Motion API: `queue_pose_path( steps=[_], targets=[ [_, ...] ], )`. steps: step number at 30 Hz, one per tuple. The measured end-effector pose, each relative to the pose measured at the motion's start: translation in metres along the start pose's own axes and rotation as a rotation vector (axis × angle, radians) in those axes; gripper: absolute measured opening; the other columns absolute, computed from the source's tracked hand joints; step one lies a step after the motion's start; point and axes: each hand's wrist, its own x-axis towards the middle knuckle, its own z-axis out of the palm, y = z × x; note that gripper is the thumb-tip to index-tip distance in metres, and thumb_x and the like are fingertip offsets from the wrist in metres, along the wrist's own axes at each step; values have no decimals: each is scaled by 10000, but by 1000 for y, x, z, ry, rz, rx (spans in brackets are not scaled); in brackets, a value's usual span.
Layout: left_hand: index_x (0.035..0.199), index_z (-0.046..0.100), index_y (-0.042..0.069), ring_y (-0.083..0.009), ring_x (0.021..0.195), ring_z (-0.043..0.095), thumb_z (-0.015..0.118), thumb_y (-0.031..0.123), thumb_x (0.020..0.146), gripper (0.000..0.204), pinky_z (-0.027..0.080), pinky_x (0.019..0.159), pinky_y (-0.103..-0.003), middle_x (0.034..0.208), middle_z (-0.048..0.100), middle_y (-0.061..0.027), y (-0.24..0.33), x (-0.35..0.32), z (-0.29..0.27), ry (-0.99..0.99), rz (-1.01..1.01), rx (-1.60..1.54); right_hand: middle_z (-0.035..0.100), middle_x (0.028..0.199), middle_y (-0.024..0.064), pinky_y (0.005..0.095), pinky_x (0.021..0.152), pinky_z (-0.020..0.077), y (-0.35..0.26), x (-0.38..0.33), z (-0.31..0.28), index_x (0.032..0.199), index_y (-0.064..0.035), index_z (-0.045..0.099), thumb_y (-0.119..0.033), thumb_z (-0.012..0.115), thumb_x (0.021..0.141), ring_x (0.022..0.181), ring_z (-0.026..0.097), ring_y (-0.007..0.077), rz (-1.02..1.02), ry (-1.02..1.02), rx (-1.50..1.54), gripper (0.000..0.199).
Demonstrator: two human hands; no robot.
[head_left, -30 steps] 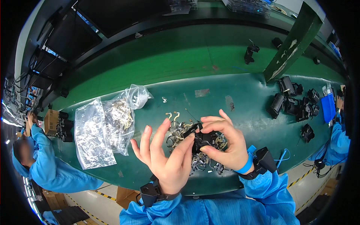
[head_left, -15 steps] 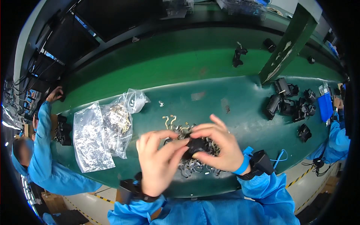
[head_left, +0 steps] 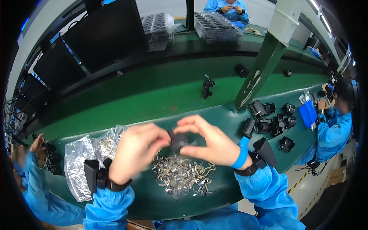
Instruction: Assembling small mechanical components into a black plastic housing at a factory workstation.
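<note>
Right at the middle, above the green belt (head_left: 153,99): one small black part (head_left: 180,141), pinched between both hands. Left hand (head_left: 136,151) at 9 o'clock of the part, fingers pressed together on its side. Right hand (head_left: 209,142) at 3 o'clock, thumb below and fingers on top, pinching the other side. Held up off the belt, likely so both hands can work on it up close; a bit blurry, so cannot tell its exact shape.

Just under the hands, at 6 o'clock: one heap of little metal clips (head_left: 182,176), too many to count. Probably kept there to be easy to grab.

At 9 o'clock of the heap: two clear bags (head_left: 78,165), lying side by side, with more shiny bits inside. Likely the spare stock.

At 3 o'clock, well apart from the hands: a bunch of black parts (head_left: 270,120), about eight, sitting close together on the belt. Looks like a pile set aside.

At 12 o'clock, farther up the belt: one more black part (head_left: 207,87), alone. Two more beside the green post (head_left: 264,57), one on each side.

At the far edges: three other people in blue coats, at 9, 12 and 3 o'clock.
</note>
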Motion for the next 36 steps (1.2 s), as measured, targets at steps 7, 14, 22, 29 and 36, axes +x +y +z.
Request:
queue_pose_path(
  steps=[7, 14, 22, 29, 36],
  targets=[
    [820, 655, -26, -216, 709, 657, 701, 7, 773, 73, 500, 655, -305, 767, 667, -127, -61, 66, 9, 333, -146, 90, 596, 1153, 110, 333, 951, 454, 41, 58, -39, 1149, -3, 532, -101, 662, 880, 1104, 559, 198, 93, 473, 133, 315],
    [810, 612, 60, -336, 775, 642, 676, 89, 811, 70, 497, 663, -430, 804, 658, -113, -141, 70, -2, 435, -352, 508, 450, 1218, 228, 453, 960, 420, 132, 145, -119, 1118, 22, 497, -29, 679, 745, 1125, 473, 423, 204, 1258, -707, 418],
    [760, 653, 88, -337, 745, 671, 717, 141, 797, 91, 532, 658, -429, 756, 681, -130, -175, 54, 13, 336, -564, 571, 484, 1378, 223, 503, 1011, 359, 251, 166, -195, 1271, -195, 588, -252, 524, 969, 1261, 443, 412, 458, 1660, -942, 314],
    [810, 639, 103, -327, 786, 685, 752, 155, 752, 138, 544, 677, -417, 786, 698, -111, -172, 43, -8, 299, -671, 522, 592, 970, 153, 473, 760, 428, 274, 152, -207, 980, -161, 638, -251, 485, 921, 877, 598, 332, 658, 1043, -1598, 187],
    [931, 618, 87, -288, 730, 687, 752, 179, 776, 224, 533, 651, -382, 754, 688, -84, -110, 35, -38, 393, -709, 499, 592, 1148, 212, 499, 829, 529, 226, 168, -208, 1161, -103, 556, -177, 643, 824, 960, 657, 403, 682, 862, -1336, 356]
  ],
)
